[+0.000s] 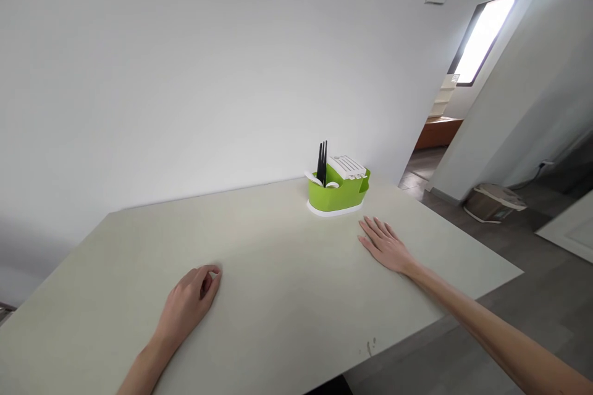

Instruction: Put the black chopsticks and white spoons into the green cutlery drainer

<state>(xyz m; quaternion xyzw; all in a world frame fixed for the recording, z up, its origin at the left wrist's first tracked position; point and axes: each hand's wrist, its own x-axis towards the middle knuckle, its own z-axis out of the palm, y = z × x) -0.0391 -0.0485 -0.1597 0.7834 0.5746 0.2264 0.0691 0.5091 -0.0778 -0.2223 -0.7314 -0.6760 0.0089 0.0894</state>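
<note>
A green utensil holder (334, 199) with a white base stands at the back of the table, close to the wall. Black chopsticks (321, 163) rise from its left section, beside white spoons (314, 179). Its right section has a white slotted top (346, 166). My right hand (383, 247) lies flat on the table just in front of the holder's right end, fingers spread and apart from it. Farther left, my left hand (191, 296) rests on the tabletop with its fingers curled in and thumb meeting index finger. Nothing shows in the gap between them.
The pale table (259, 321) has a few dark marks near its front edge. A white wall (208, 74) runs behind it. Off to the right, a brown and white appliance (493, 202) sits on the grey floor, near a white panel (572, 228).
</note>
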